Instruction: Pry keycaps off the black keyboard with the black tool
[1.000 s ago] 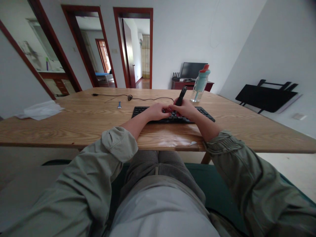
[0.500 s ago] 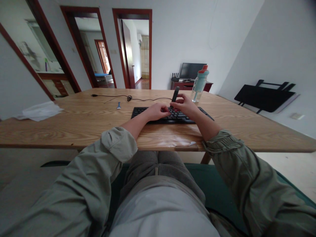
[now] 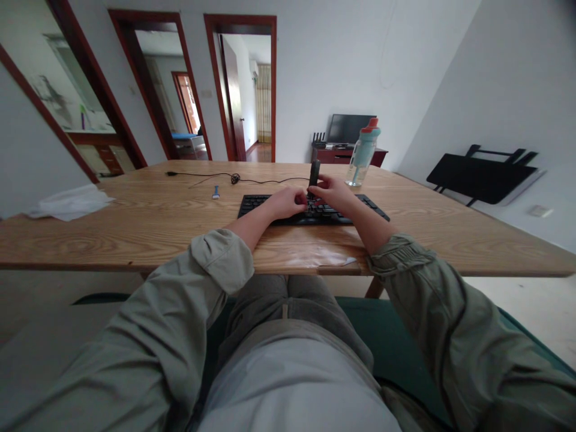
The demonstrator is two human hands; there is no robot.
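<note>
Head view: right hand (image 3: 333,192) pinches an upright black tool (image 3: 314,173) at its fingertips, left hand's (image 3: 287,203) hold unclear.

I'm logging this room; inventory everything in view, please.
Table: one, brown, foreground
Keyboard: one, black, on table
Tool: one, black, upright over keyboard
Cable: one, black, beyond keyboard
Small item: one, blue-white, left of keyboard
Crumpled sheet: one, white, table's left
Bottle: one, clear, teal, red, table's far side
Cabinet: one, dark red, background
Screen: one, black, on cabinet
Folded furniture: one, black, far right
Doorways: three, red-brown, left and ahead
Sleeves: two, green, either side
Left hand: one, bare, at keyboard
Right hand: one, bare, holding tool
</note>
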